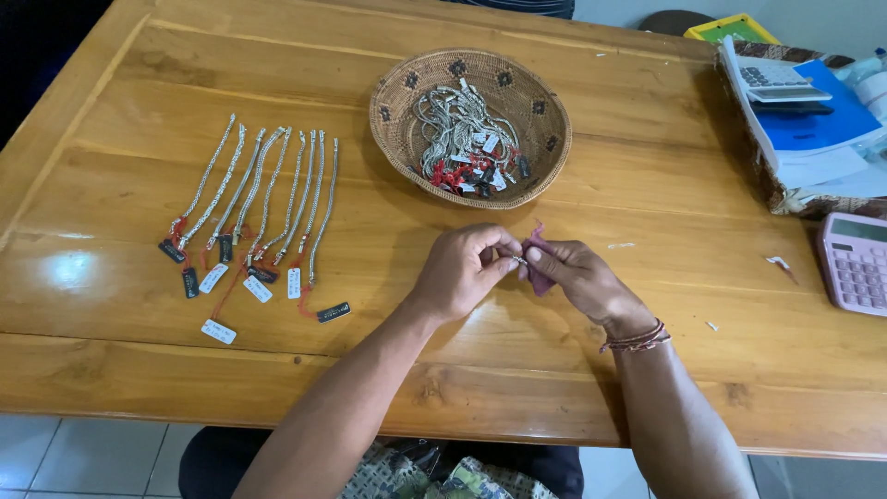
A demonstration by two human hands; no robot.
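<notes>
Item: small silver piece (519,261), pinched between left hand (465,271) and right hand (575,273) fingertips, mid-counter (647,185) near the front edge. Right hand also pinches a maroon cloth (539,274), apparently for rubbing. Tagged silver chains (259,199) lie in a row, left; woven basket (545,111) of more, behind.

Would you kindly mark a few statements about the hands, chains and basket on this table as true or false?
1. Both hands pinch a small silver piece between them. True: the left hand and right hand meet over it, and the right also holds a maroon cloth.
2. The basket is empty. False: it holds a tangle of tagged silver chains.
3. Chains lie in a row left of the basket. True.
4. The pink calculator sits at the table's left edge. False: it is at the right edge.
5. The left wrist wears a corded bracelet. False: the bracelet is on the right wrist.
</notes>
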